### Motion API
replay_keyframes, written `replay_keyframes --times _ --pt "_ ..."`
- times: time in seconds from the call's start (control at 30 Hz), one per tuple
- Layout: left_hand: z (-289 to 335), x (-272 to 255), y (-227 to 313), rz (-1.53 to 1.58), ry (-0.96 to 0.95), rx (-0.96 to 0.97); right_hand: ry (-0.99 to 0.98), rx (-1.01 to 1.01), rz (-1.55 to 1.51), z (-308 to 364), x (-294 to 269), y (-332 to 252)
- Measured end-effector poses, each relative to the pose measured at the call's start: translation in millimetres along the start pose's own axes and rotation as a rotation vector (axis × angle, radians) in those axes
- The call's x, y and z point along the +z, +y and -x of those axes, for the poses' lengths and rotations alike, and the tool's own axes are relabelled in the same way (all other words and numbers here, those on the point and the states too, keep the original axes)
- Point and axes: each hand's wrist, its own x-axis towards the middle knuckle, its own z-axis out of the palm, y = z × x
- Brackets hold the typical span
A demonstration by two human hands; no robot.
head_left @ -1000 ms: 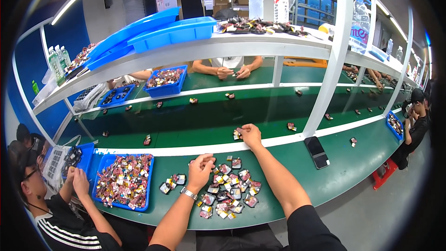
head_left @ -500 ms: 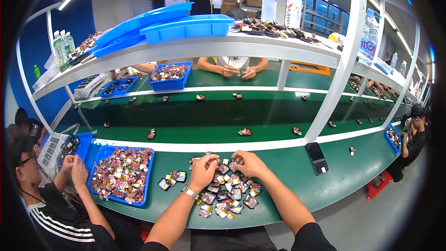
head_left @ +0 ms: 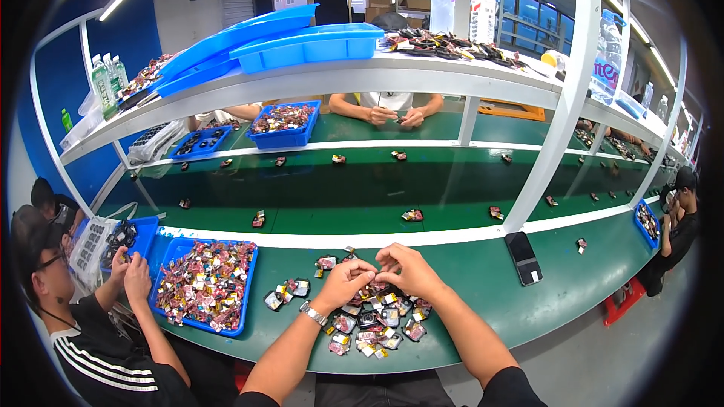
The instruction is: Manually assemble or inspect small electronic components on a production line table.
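My left hand (head_left: 345, 286), with a metal watch (head_left: 313, 313) at the wrist, and my right hand (head_left: 412, 270) meet fingertip to fingertip above a heap of small parts (head_left: 369, 322). Thumbs and index fingers are pinched; whatever lies between them is hidden by the fingers. Each part in the heap looks like a rounded black casing with a reddish piece and a white-and-yellow tab. Left of the heap, a few similar parts (head_left: 287, 292) lie on the green tabletop (head_left: 294, 347).
A blue bin (head_left: 252, 286) full of reddish small parts stands at left, beside a co-worker (head_left: 98, 332) handling something small. A black phone (head_left: 523, 258) lies to the right. Beyond a white rail, parts sit on a green belt (head_left: 339, 215). A white shelf post (head_left: 554, 105) rises near the phone.
My hands have come together from apart, the right moving left and the left moving right. The whole view has shifted slightly, and the parts on the belt sit a little farther right.
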Motion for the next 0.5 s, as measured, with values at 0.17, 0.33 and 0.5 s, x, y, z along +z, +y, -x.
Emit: replay_keyframes --times 0.17,0.33,0.5 --pt "1 1 4 0.206 -0.042 -0.081 0.103 -0.092 0.093 -4 1 4" --pt "2 4 11 0.340 0.025 -0.091 0.127 -0.351 0.384 6 2 -5" --pt "2 3 11 0.346 0.040 -0.087 0.053 -0.284 0.424 3 1 0"
